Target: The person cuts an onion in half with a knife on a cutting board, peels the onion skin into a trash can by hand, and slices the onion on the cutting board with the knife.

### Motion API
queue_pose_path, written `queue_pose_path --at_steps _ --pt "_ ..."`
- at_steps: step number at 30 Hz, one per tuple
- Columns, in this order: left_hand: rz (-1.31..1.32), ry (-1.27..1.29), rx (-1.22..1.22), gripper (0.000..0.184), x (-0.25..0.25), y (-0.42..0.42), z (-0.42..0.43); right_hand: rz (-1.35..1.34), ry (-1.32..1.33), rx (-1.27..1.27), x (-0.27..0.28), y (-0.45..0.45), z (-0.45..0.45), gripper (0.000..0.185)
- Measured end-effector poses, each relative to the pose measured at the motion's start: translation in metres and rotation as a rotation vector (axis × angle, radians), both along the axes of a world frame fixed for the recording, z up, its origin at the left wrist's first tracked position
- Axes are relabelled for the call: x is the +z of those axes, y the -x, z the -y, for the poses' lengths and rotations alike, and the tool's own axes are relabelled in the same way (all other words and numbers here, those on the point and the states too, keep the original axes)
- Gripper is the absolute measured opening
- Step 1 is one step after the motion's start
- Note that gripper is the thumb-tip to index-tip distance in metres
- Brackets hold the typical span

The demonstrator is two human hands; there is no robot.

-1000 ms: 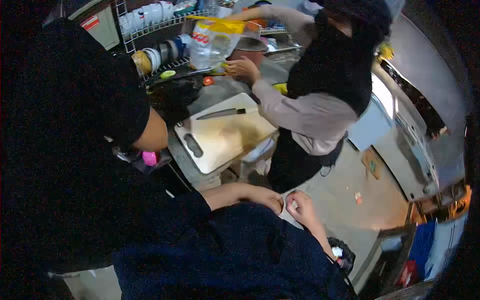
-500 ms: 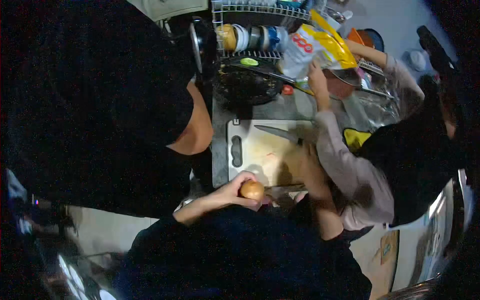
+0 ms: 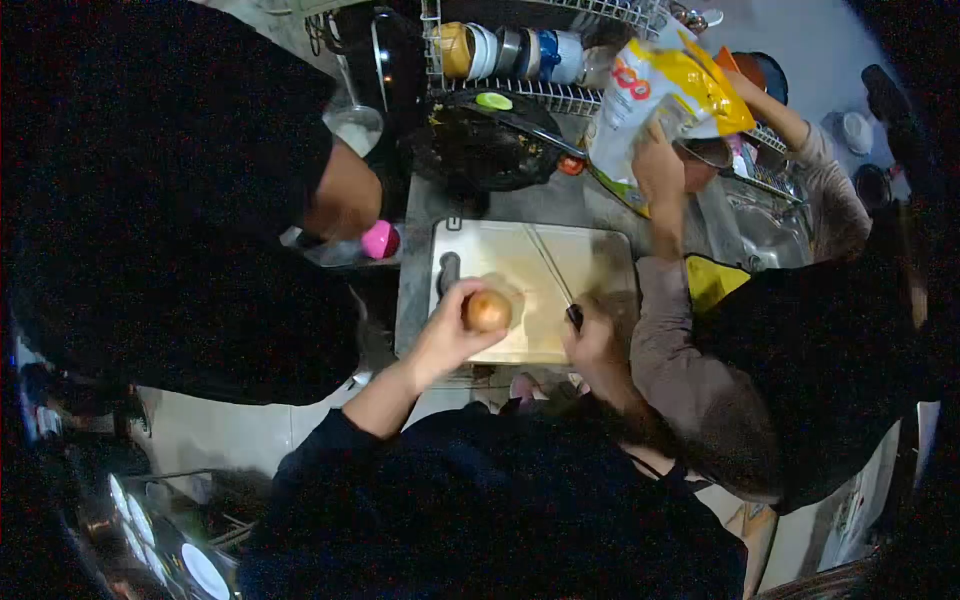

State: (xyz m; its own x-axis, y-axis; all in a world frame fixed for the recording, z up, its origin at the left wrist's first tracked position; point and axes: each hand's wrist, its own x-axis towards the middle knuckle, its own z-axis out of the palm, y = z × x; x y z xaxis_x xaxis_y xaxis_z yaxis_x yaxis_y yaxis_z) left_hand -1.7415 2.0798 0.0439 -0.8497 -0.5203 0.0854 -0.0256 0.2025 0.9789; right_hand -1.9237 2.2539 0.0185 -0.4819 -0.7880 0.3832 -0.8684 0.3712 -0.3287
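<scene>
Onion (image 3: 488,312): round, brown-skinned, whole, held above the cutting board's near-left part.
Knife (image 3: 549,262): long thin blade, dark handle gripped, blade slanting toward the board's far edge.

An onion (image 3: 489,312) is held in the left hand (image 3: 448,338) over the cutting board's (image 3: 590,262) near edge; a knife (image 3: 549,262) is gripped in the right (image 3: 592,340).

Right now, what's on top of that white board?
Over the white board, the left hand holds what looks like an onion, and the right hand holds a knife. The bits of board beneath them are covered, so I can't see those.
</scene>
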Motion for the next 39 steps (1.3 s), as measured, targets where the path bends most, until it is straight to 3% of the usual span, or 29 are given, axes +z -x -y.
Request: queue_pose_path --at_steps 1,3,6,9,10,12,15,18,21,26,29,39 --pt "0.041 0.158 0.006 0.061 0.000 0.012 0.001 0.236 0.044 -0.016 -0.004 -0.002 -0.005 0.027" --pt "0.030 0.216 -0.029 0.059 0.002 0.035 0.003 0.701 0.149 -0.058 -0.011 -0.006 -0.013 0.034" --pt "-0.012 0.349 -0.091 0.056 0.002 0.060 0.006 0.558 0.314 0.018 -0.011 -0.014 -0.026 0.029" --pt "-0.019 0.919 -0.083 0.047 -0.010 0.077 0.012 0.458 0.413 0.010 -0.039 -0.015 -0.031 0.027" --pt "-0.025 0.913 -0.098 0.047 -0.011 0.077 0.012 0.432 0.437 -0.025 -0.057 -0.013 -0.031 0.027" --pt "-0.032 0.876 -0.145 0.044 -0.005 0.069 0.010 0.400 0.464 -0.075 -0.034 -0.022 -0.027 0.028" --pt "-0.083 0.825 -0.184 0.041 -0.020 0.066 0.013 0.431 -0.035 -0.198 0.030 -0.039 -0.039 0.029" --pt "-0.168 0.765 -0.176 0.041 -0.032 0.065 0.010 0.451 -0.070 -0.222 0.012 -0.036 -0.048 0.026" --pt "-0.064 0.272 -0.199 0.039 -0.012 0.062 0.000 0.465 -0.118 -0.233 0.036 -0.043 -0.045 0.023" --pt "-0.088 0.319 -0.168 0.037 -0.007 0.065 -0.007 0.461 -0.190 -0.213 0.064 -0.053 -0.038 0.023" --pt "-0.101 0.485 -0.095 0.036 -0.019 0.071 -0.008 0.451 -0.192 -0.205 0.068 -0.057 -0.037 0.025" --pt "-0.133 0.491 -0.081 0.035 -0.033 0.072 -0.014 0.440 -0.273 -0.258 0.071 -0.068 -0.044 0.029"
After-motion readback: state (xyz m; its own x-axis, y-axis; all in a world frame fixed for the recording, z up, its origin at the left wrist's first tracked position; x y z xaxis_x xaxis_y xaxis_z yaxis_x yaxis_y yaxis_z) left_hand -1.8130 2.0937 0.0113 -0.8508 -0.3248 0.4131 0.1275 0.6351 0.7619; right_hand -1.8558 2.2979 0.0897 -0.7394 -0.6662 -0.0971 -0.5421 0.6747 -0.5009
